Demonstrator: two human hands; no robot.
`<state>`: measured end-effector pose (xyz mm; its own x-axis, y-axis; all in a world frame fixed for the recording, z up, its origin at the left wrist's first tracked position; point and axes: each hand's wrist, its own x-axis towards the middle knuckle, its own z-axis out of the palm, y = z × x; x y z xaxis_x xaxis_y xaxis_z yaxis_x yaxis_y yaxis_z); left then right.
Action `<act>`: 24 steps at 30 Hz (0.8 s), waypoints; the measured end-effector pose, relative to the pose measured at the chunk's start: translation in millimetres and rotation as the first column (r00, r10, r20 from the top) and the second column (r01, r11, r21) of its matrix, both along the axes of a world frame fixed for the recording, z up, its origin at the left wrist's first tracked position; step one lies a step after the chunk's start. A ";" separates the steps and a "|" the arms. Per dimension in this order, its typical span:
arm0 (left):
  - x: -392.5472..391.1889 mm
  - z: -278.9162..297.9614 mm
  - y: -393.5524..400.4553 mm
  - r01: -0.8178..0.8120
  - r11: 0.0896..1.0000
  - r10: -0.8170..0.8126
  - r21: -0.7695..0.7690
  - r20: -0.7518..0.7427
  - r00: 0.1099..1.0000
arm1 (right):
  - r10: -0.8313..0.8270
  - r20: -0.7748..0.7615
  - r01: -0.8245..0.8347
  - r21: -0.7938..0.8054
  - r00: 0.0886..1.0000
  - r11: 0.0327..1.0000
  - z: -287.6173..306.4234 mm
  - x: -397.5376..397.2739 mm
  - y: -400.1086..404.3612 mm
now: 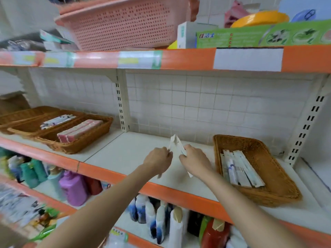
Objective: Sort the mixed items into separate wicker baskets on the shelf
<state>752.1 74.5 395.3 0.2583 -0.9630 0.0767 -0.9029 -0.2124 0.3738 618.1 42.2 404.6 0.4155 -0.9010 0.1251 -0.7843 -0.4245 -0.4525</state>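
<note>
Only thing I can actually read here is the blue "佳洁士" on the left end of the long green toothpaste box [265,35], up on the top shelf in the upper right of the frame. The smaller print beside it is mush. The price tag strips [138,59] along the orange shelf edge [188,59] are too blurred to read, same for the bottles [73,187] at the bottom.

Shop, price-strip shelving [179,59], stocked detergent bottles [73,187]
</note>
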 end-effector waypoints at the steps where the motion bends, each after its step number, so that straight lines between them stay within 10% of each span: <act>1: 15.8 -0.5 9.0 -0.009 1.000 0.009 0.008 -0.004 1.000 | 0.007 -0.006 -0.007 0.011 1.000 1.000 -2.5 14.5 8.2; 24: 280.0 1.1 73.5 -0.229 0.971 0.236 -0.070 0.114 0.965 | 0.198 0.065 -0.199 0.005 0.978 0.980 -2.6 287.6 33.7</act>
